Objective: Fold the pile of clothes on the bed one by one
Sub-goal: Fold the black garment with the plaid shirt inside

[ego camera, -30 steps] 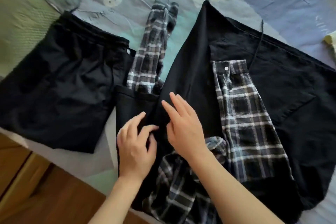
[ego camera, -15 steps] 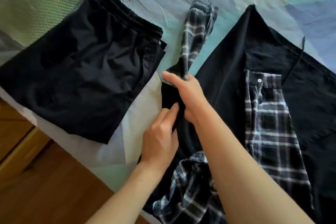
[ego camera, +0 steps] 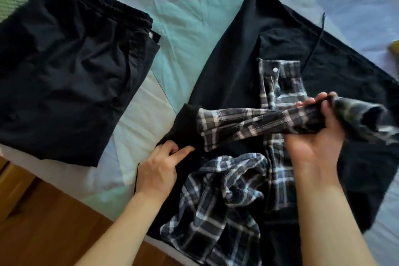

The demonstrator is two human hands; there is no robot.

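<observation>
One blurred plaid sleeve (ego camera: 248, 123) end.

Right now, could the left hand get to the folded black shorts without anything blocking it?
Probably yes. The left hand presses the black garment's edge, and only bare bedsheet lies between it and the folded black shorts; it would have to let go first.
</observation>
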